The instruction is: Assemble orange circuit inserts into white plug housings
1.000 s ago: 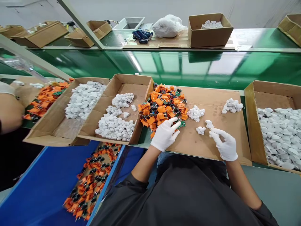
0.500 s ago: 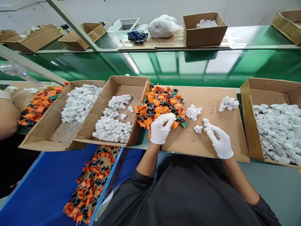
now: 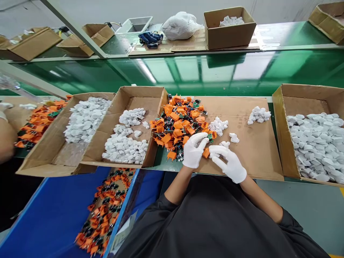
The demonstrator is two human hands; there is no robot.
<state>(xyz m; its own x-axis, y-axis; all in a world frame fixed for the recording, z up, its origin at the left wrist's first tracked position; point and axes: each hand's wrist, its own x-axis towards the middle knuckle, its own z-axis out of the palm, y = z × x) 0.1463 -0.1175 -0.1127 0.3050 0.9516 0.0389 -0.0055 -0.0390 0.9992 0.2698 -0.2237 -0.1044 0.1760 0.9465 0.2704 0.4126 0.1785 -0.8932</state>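
Note:
My left hand (image 3: 194, 149), in a white glove, is closed at the front edge of a pile of orange and black plug parts with green circuit boards (image 3: 177, 125). An orange plug part (image 3: 206, 153) shows at its fingertips. My right hand (image 3: 228, 161), also gloved, is just to the right, its fingers drawn together close to that part. Whatever lies between the right fingertips is hidden. White lumps (image 3: 218, 125) sit just beyond the hands, with a smaller lump (image 3: 234, 138) and a partly covered one (image 3: 224, 144) nearby on the cardboard sheet (image 3: 258, 150).
Cardboard boxes of white pieces stand left (image 3: 122, 163) and right (image 3: 278, 118). Another white clump (image 3: 258, 115) lies far right on the sheet. A blue bin (image 3: 48, 215) with orange parts is below left. A person's arm (image 3: 6, 138) shows at the left edge.
My right hand has moved left, away from the small white lump, which stays on the cardboard. My left hand has moved slightly right from the pile, with an orange part now showing at its fingers.

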